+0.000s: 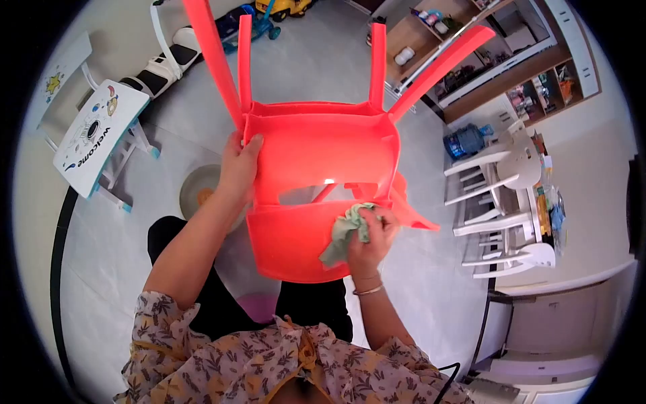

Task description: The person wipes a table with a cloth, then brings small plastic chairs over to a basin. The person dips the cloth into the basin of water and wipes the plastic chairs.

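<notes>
A red plastic chair [316, 148] is held up in front of me, its legs pointing away toward the far side of the room. My left hand [240, 161] grips the chair's left edge, just below where a leg joins. In my right hand [373, 239] is a bunched light green cloth [346, 232], which lies against the chair's broad panel on the near side. An opening runs across the chair just beyond that panel. Another red plastic piece [407, 205] shows behind the chair at right; I cannot tell what it belongs to.
A grey basin [190, 190] stands on the floor beyond my left forearm. Something pink [258, 307] shows low between my legs. At left is a small white "welcome" table [101, 131]. White chairs [518, 165] and a blue water bottle [464, 141] stand at right.
</notes>
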Motion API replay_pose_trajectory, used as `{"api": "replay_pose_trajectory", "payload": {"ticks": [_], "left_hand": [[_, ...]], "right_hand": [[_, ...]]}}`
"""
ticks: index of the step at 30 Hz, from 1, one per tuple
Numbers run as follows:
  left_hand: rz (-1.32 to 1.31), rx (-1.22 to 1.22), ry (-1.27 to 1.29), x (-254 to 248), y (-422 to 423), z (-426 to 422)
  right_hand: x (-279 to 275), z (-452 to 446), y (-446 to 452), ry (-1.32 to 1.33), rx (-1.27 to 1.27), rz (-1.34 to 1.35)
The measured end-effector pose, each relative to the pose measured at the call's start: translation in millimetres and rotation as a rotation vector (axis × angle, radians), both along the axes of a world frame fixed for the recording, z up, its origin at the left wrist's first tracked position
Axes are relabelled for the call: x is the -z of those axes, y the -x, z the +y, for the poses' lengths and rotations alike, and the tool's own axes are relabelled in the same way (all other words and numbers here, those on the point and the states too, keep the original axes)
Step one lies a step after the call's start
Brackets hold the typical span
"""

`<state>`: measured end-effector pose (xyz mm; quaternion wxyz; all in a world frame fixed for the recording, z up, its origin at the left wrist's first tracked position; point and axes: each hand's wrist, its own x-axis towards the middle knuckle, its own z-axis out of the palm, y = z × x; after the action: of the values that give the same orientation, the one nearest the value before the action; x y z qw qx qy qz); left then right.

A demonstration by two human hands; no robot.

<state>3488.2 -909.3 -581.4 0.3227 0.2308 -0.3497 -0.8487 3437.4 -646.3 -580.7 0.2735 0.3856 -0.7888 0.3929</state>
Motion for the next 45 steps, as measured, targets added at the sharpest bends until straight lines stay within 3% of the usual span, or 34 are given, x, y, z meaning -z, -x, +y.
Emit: {"api": "replay_pose_trajectory", "payload": {"ticks": [1, 2, 4, 9, 11, 14, 16, 20, 22, 24, 31, 33, 35, 39, 43, 45], "left_hand": [[-0.061, 0.000, 0.027, 2, 2, 2], [-0.121, -0.001, 0.056, 2, 4, 5], [-0.165, 0.012, 0.067, 0, 5, 12], [-0.136, 0.043, 0.076, 15, 15, 18], [-0.078, 0.010, 0.046, 17, 17, 24], [-0.161, -0.019, 0.039, 2, 13, 28], [-0.148, -0.005, 0.065, 9, 16, 29], [-0.138, 0.072, 0.070, 23, 17, 17], [-0.133, 0.081, 0.053, 18, 15, 21], [-0.138, 0.096, 0.048, 19, 13, 22], [-0.142, 0.061, 0.092, 21, 13, 23], [-0.166, 0.056, 0.136, 21, 9, 20], [-0.183, 0.043, 0.106, 19, 9, 24], [-0.147, 0.084, 0.127, 22, 7, 21], [-0.153, 0.098, 0.090, 5, 5, 37], [-0.109, 0.074, 0.063, 2, 1, 42]], "right_hand": [[11, 0, -7, -0.003, 0.058, -0.016], [12, -11, -24, 0.086, -0.066, -0.103], [6, -22, -49, -0.232, -0.147, 0.058], [23, -28, -56, -0.364, -0.372, -0.005], [15, 1, -45, -0.449, -0.263, 0.006], [19, 39, -12, -0.308, -0.045, -0.027], [16, 61, 5, -0.125, 0.185, -0.358], [44, 27, -48, -0.282, 0.077, -0.078], [29, 15, -61, -0.369, 0.008, -0.046], [9, 0, -46, -0.422, -0.228, -0.028], [10, 60, 0, -0.393, 0.094, -0.105], [15, 70, -18, -0.412, 0.148, -0.311], [17, 74, -47, -0.587, 0.242, -0.337], [38, 70, -77, -0.465, 0.192, -0.273], [14, 27, -63, -0.254, 0.051, -0.116], [-7, -5, -51, -0.118, -0.143, 0.175]]}}
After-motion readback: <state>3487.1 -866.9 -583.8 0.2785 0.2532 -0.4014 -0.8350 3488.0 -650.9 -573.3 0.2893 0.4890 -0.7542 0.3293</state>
